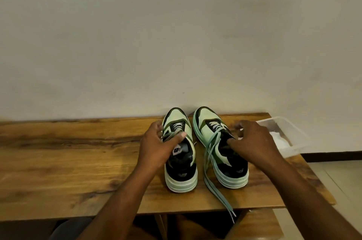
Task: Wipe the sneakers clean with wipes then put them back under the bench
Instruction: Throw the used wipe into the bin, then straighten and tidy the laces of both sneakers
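Observation:
Two pale green and black sneakers stand side by side on the wooden bench [68, 161], toes toward the wall. My left hand [158, 145] grips the left sneaker [181, 173] across its tongue, thumb on the upper, fingers curled over its left side. On the right sneaker [225, 165] my right hand [252, 141] grips the collar on the right, thumb inside the opening. Its loose teal laces [213, 181] trail over the bench's front edge. White wipes [280, 139] lie in a clear plastic box [293, 132] at the bench's right end.
A plain wall [176, 34] rises right behind the bench. Pale floor tiles [337, 177] show to the right of the bench. Below the front edge I see dark space and part of a wooden leg [254, 226].

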Demonstrator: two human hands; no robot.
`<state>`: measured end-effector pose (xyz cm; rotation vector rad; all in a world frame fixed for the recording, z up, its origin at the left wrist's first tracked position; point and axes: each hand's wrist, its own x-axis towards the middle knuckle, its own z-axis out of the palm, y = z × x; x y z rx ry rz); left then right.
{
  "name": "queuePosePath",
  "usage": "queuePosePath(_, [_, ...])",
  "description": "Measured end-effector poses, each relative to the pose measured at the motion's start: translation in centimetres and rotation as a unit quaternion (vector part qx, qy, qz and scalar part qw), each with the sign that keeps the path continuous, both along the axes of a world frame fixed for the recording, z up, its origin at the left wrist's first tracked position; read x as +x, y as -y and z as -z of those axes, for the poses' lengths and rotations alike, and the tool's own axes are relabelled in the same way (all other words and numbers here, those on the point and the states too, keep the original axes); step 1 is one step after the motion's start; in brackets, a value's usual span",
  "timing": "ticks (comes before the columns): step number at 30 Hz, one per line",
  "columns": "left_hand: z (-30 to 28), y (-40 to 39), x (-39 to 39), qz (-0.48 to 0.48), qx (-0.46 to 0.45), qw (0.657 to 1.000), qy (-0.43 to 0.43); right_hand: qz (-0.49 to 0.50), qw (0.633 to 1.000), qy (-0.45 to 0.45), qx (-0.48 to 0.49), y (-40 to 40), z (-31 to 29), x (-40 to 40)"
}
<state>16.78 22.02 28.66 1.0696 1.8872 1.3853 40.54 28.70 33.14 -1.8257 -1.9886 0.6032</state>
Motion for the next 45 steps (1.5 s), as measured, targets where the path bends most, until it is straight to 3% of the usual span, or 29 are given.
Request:
queuePosePath(4, [0.4,-0.5,-0.2,0.026,-0.019,0.999,0.009,-0.011,0.999,-0.008,-0.044,-0.8,0.4,-0.1])
queuePosePath(8, [1.2,-0.7,-0.3,0.03,-0.046,0.998,0.018,-0.001,1.0,0.004,-0.028,-1.1,1.0,-0.4])
queuePosePath(16, [1.6,-0.4,-0.6,-0.03,-0.047,0.995,-0.079,0.004,0.999,0.04,-0.006,-1.0,1.8,-1.3])
queuePosePath(28, [1.2,1.5,-4.0,-0.083,-0.035,0.991,-0.095,-0.05,0.999,0.007,0.018,1.5,1.9,-5.6])
queuePosePath(38, [0.8,2.6,-6.9,-0.055,-0.071,0.987,-0.136,-0.069,0.997,0.017,0.038,2.7,2.0,-8.5])
queuePosePath(42, [-0.6,2.9,-5.5,-0.037,-0.009,0.988,-0.147,-0.068,0.997,0.018,0.029,1.5,1.7,-8.4])
queuePosePath(45, [-1.2,3.3,-3.2,-0.008,0.068,0.969,-0.237,-0.121,0.992,-0.024,0.035,0.5,1.3,-8.4])
